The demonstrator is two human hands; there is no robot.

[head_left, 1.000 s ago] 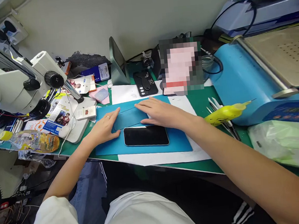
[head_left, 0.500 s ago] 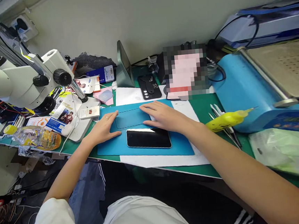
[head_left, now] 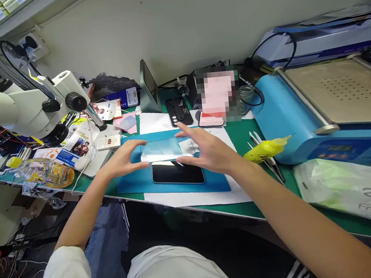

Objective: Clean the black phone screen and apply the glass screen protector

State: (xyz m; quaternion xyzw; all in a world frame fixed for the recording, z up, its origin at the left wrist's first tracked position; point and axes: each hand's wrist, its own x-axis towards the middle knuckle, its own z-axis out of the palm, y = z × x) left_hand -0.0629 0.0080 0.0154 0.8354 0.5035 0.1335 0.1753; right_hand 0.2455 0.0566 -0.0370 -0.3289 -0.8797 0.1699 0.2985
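Note:
Between my two hands a clear glass screen protector [head_left: 162,149] is held by its short ends, tilted so that it catches the light. My left hand [head_left: 125,158] grips its left end between thumb and fingers. The right end is pinched by my right hand [head_left: 206,150], thumb at the near corner. Just in front of it a smartphone [head_left: 177,173] lies face up, its black screen reflecting a white patch. Both are over a blue mat [head_left: 134,184] laid on white paper [head_left: 204,199].
A microscope [head_left: 53,107] and an oil-coloured bottle [head_left: 42,171] stand left. A black phone case [head_left: 179,111] lies behind the mat. On the right are a yellow squeeze bottle [head_left: 266,149], tweezers [head_left: 278,174], a blue machine [head_left: 284,117] and a plastic bag [head_left: 342,192].
The glass protector has come up off the blue mat, lifted and tilted by both hands. The phone stays on the mat. The view has turned slightly to the right.

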